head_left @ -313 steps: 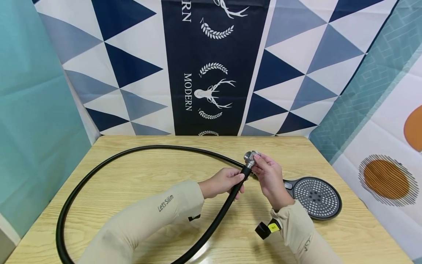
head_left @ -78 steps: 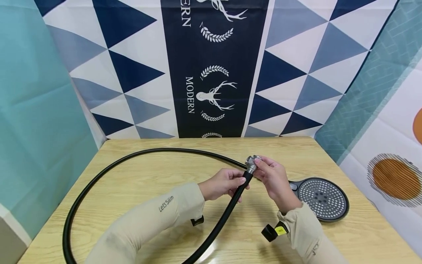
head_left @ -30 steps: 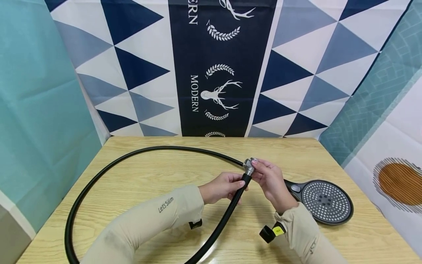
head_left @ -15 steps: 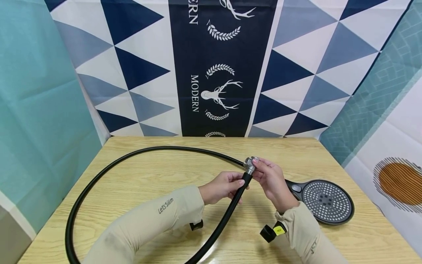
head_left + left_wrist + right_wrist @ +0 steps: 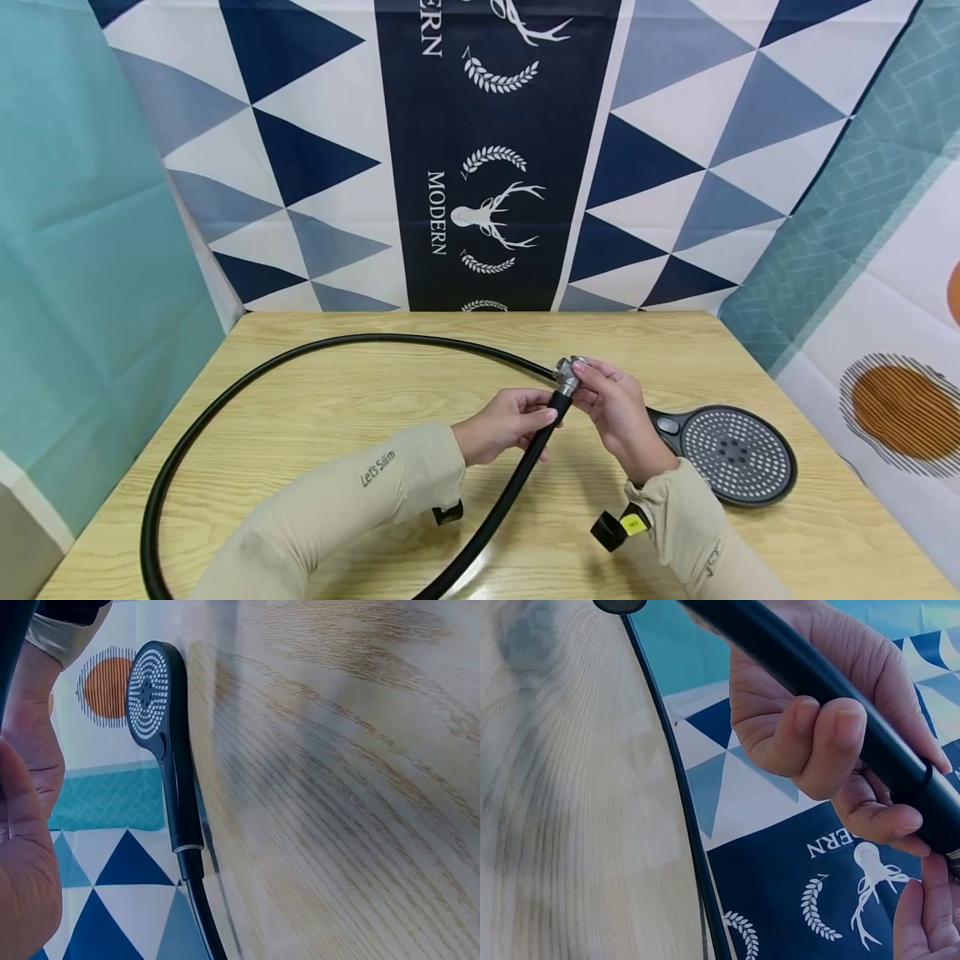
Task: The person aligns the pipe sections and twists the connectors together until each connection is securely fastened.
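Above the table, my left hand (image 5: 504, 427) grips a black shower hose (image 5: 517, 487) just below its end. My right hand (image 5: 617, 410) pinches a shiny metal fitting (image 5: 567, 377) with a round opening, at the top of that hose end. Fingers of the left hand (image 5: 817, 739) curl round the hose in the right wrist view, where the fitting is mostly cut off by the frame edge. To the right, partly behind my right forearm, lies a dark handheld shower head (image 5: 738, 457); in the left wrist view the shower head (image 5: 176, 727) shows its handle joined to a hose.
The hose makes a wide loop (image 5: 225, 396) over the left and back of the wooden table (image 5: 360, 383). Patterned cloth (image 5: 480, 167) hangs behind, with more cloth at both sides. Black wrist cameras (image 5: 609, 531) sit under the sleeves.
Compared with ten seconds ago, the metal fitting is turned slightly and sits a little lower. Both hands keep their hold, and the head view has shifted slightly.
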The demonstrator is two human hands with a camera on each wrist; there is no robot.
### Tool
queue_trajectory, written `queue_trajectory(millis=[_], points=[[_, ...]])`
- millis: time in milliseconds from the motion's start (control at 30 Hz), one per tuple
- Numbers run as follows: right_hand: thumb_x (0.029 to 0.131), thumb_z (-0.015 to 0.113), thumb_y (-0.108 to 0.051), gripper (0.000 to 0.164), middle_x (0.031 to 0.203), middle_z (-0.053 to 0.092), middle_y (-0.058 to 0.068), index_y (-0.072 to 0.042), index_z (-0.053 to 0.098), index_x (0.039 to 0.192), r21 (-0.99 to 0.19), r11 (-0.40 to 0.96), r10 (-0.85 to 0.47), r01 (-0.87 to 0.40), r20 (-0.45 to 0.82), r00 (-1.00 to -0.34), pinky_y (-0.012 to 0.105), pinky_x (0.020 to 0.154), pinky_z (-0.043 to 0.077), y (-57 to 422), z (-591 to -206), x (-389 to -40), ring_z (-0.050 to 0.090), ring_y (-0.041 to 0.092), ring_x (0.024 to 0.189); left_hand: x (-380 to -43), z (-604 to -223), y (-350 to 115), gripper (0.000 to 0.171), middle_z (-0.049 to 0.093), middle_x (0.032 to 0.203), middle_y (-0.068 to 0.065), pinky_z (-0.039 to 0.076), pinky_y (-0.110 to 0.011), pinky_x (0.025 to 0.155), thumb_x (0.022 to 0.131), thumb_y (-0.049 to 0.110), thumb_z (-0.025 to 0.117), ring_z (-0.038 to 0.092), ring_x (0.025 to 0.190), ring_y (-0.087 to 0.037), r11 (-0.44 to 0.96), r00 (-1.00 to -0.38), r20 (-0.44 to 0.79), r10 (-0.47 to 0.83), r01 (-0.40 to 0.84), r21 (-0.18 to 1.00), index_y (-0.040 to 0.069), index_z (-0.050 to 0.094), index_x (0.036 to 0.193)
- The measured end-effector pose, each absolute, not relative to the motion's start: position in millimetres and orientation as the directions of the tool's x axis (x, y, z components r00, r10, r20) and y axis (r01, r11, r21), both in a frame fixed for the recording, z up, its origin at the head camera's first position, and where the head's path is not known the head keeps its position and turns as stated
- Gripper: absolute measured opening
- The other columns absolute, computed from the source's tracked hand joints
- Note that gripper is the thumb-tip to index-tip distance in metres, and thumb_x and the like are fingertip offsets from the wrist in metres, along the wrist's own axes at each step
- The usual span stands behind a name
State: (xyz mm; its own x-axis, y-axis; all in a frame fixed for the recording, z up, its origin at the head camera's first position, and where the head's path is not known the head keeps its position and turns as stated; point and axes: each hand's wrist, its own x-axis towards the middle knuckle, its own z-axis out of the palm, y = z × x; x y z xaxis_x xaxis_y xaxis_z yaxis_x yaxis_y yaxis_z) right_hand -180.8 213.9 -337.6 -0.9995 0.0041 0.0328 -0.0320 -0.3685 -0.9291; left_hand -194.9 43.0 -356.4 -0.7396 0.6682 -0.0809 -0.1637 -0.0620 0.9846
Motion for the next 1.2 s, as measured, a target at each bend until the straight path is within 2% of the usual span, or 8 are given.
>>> queue_trajectory(millis=[100,267,400,467,700,933,1133,1200], points=[[0.097,0.049,-0.001,0.027,0.076,0.070,-0.003,-0.014,0.069,0.083,-0.926,-0.377,0.006,-0.037,0.038,-0.999,0.022,0.069,0.053,213.2,-337.9,-180.5,0.065,0.006,0.064,-195.8,-358.8,43.1,0.035,0.058,0.106,-0.020,0.051,-0.024,0.057,0.101,0.004,0.045,0.057,0.055,-0.010,-0.076,-0.728,-0.085,0.681,-0.185,0.980,-0.014,0.044,0.132],[0.097,0.050,-0.002,0.024,0.077,0.070,-0.002,-0.013,0.069,0.085,-0.927,-0.372,-0.001,-0.048,0.053,-0.999,0.023,0.070,0.053,211.8,-335.5,-179.6,0.065,0.007,0.065,-197.4,-358.6,40.1,0.037,0.063,0.098,-0.005,0.051,-0.025,0.059,0.103,0.007,0.039,0.059,0.054,-0.012,-0.108,-0.686,-0.079,0.723,-0.225,0.968,-0.011,0.043,0.136],[0.097,0.050,-0.002,0.023,0.076,0.069,-0.002,-0.012,0.068,0.086,-0.931,-0.362,-0.001,-0.055,0.059,-0.998,0.023,0.070,0.052,211.7,-332.4,-178.7,0.064,0.006,0.065,-196.7,-353.8,38.7,0.038,0.066,0.096,-0.001,0.051,-0.025,0.058,0.104,0.008,0.037,0.059,0.054,-0.011,-0.112,-0.665,-0.071,0.744,-0.229,0.967,-0.011,0.041,0.137],[0.097,0.051,-0.002,0.022,0.076,0.069,-0.003,-0.012,0.067,0.085,-0.934,-0.354,0.004,-0.056,0.059,-0.998,0.022,0.070,0.052,212.1,-331.2,-177.5,0.063,0.005,0.064,-195.3,-352.2,39.1,0.037,0.066,0.097,-0.004,0.051,-0.024,0.058,0.104,0.008,0.038,0.059,0.053,-0.010,-0.105,-0.671,-0.066,0.738,-0.212,0.972,-0.013,0.043,0.134],[0.097,0.051,-0.003,0.023,0.077,0.067,-0.004,-0.014,0.067,0.085,-0.944,-0.324,0.019,-0.059,0.056,-0.998,0.021,0.069,0.050,213.2,-329.1,-175.5,0.056,0.003,0.061,-192.6,-350.1,43.5,0.033,0.065,0.091,-0.002,0.051,-0.024,0.057,0.103,0.006,0.042,0.059,0.052,-0.011,-0.099,-0.704,-0.043,0.708,-0.160,0.982,-0.017,0.046,0.127],[0.097,0.051,-0.002,0.022,0.080,0.069,-0.004,-0.013,0.067,0.085,-0.940,-0.335,0.017,-0.063,0.060,-0.998,0.022,0.075,0.052,214.2,-327.1,-176.7,0.065,0.005,0.072,-195.0,-348.4,45.6,0.031,0.065,0.090,-0.004,0.053,-0.026,0.056,0.101,0.005,0.047,0.059,0.052,-0.011,-0.079,-0.731,-0.045,0.681,-0.135,0.988,-0.016,0.049,0.124],[0.097,0.050,-0.002,0.024,0.080,0.069,-0.005,-0.015,0.066,0.084,-0.944,-0.324,0.022,-0.061,0.056,-0.998,0.022,0.075,0.052,214.1,-327.2,-175.2,0.065,0.005,0.074,-195.1,-347.3,47.2,0.030,0.065,0.095,-0.014,0.053,-0.025,0.056,0.099,0.002,0.049,0.059,0.053,-0.010,-0.052,-0.746,-0.072,0.662,-0.141,0.989,-0.017,0.049,0.123],[0.097,0.050,-0.003,0.023,0.080,0.069,-0.005,-0.015,0.066,0.085,-0.945,-0.320,0.027,-0.062,0.056,-0.998,0.021,0.074,0.052,214.0,-326.5,-175.2,0.065,0.004,0.073,-195.8,-346.7,48.4,0.029,0.064,0.094,-0.014,0.053,-0.025,0.055,0.098,0.001,0.051,0.059,0.054,-0.010,-0.048,-0.755,-0.076,0.651,-0.141,0.989,-0.016,0.050,0.122]])
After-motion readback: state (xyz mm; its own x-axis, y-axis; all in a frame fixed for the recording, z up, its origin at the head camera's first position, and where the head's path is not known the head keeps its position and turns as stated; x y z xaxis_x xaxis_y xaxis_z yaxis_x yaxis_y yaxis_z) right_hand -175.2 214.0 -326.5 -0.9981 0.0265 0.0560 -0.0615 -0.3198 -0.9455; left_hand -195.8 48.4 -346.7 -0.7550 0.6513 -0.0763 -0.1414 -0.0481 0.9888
